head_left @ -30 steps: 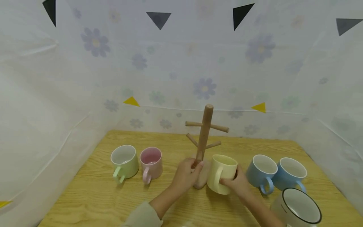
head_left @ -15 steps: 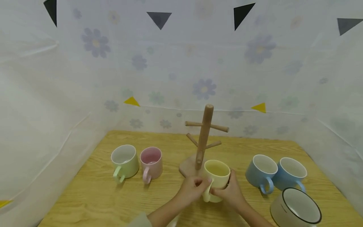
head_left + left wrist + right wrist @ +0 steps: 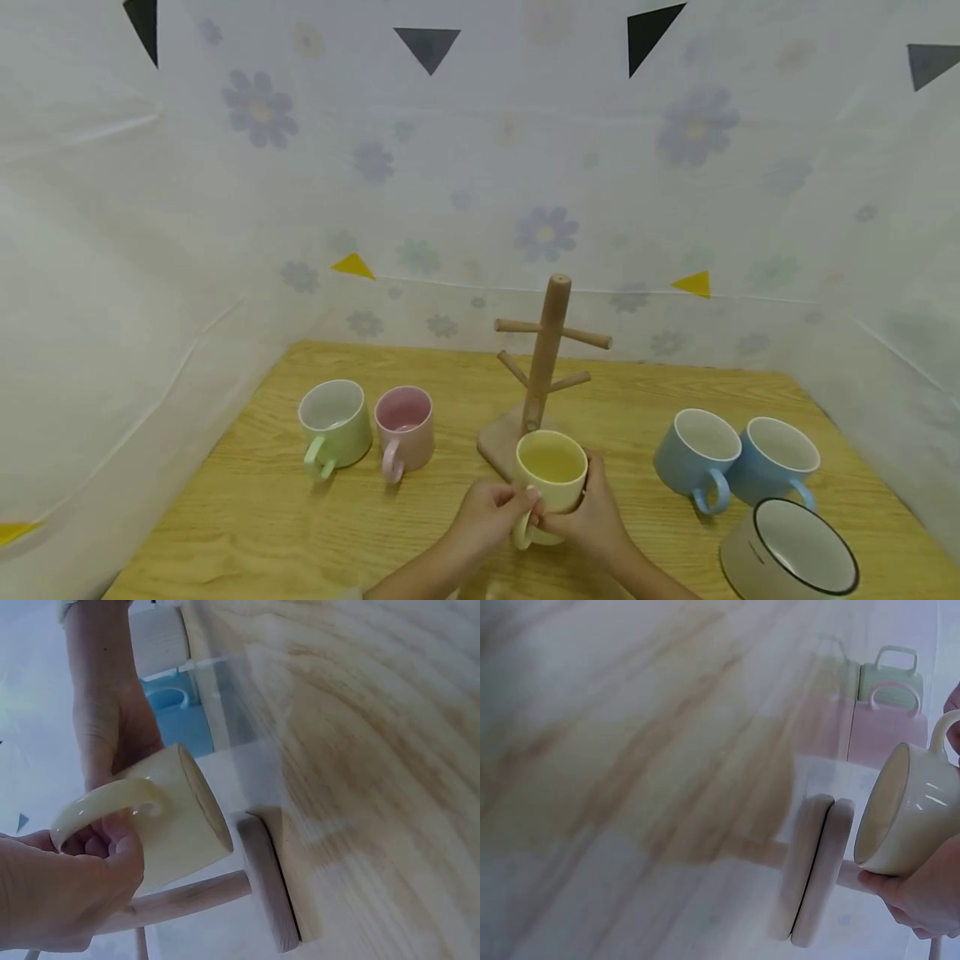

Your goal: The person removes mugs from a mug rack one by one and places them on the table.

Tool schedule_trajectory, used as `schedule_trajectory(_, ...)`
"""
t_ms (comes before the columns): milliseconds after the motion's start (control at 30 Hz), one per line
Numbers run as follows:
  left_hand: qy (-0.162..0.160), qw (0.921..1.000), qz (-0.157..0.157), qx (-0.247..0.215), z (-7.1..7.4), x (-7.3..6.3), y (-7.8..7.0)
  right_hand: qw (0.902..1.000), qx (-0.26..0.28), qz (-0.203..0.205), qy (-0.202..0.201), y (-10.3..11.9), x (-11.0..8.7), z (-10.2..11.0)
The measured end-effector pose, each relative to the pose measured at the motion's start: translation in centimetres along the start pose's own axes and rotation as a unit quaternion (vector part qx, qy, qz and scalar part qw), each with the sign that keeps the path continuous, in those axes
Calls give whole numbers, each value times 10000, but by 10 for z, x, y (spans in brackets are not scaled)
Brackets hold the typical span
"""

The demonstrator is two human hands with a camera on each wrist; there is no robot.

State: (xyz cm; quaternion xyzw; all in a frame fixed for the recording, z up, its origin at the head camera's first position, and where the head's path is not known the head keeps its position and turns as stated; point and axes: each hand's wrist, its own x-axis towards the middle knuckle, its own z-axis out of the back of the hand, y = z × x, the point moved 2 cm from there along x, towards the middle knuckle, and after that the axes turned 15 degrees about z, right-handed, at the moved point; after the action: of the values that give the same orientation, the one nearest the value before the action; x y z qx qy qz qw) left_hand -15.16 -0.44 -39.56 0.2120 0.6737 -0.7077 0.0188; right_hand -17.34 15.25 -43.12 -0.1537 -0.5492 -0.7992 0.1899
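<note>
In the head view a pale yellow mug (image 3: 553, 497) is held just in front of the wooden mug tree (image 3: 548, 354). My left hand (image 3: 482, 521) pinches the mug's handle; in the left wrist view its fingers curl through the handle (image 3: 105, 802). On the other side my right hand (image 3: 596, 529) grips the mug's body. Both wrist views show the mug raised off the table, its base hanging over the table next to the tree's foot (image 3: 821, 874). The tree's pegs carry nothing, and part of its base is hidden behind the mug.
To the left stand a green mug (image 3: 337, 427) and a pink mug (image 3: 407, 433). Two blue mugs (image 3: 692, 454) stand close together on the right, with a white black-rimmed mug (image 3: 761, 554) nearer me. A flowered sheet (image 3: 450, 167) encloses the wooden table (image 3: 247, 500).
My left hand has let go of the mug tree and taken the yellow mug's handle. The mug, in my right hand, has moved left and nearer me.
</note>
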Motion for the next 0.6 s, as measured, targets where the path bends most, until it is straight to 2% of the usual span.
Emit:
schedule_trajectory(133, 56, 10000, 27, 37, 4, -7, 6, 9996, -115, 154, 195, 2, -3, -3)
schedule_trajectory(267, -8, 10000, 7, 89, 9, -13, 13, 9958, -43, 293, 865, 7, -2, 0)
schedule_trajectory(333, -103, 9998, -27, 144, 12, -16, 15, 9904, 20, 459, 1300, 9, 1, 5)
schedule_trajectory(400, -210, 9996, -86, 188, 17, -19, 16, 9860, 20, 698, 1515, 12, 8, 12)
schedule_trajectory(467, -309, 9991, -122, 247, 22, -22, 17, 9857, -123, 1025, 1329, 16, 17, 21)
schedule_trajectory(533, -364, 9988, -208, 249, 28, -26, 19, 9882, -357, 1303, 719, 25, 27, 32)
schedule_trajectory(600, -384, 9987, -228, 263, 33, -29, 21, 9831, -821, 1638, -51, 36, 39, 45)
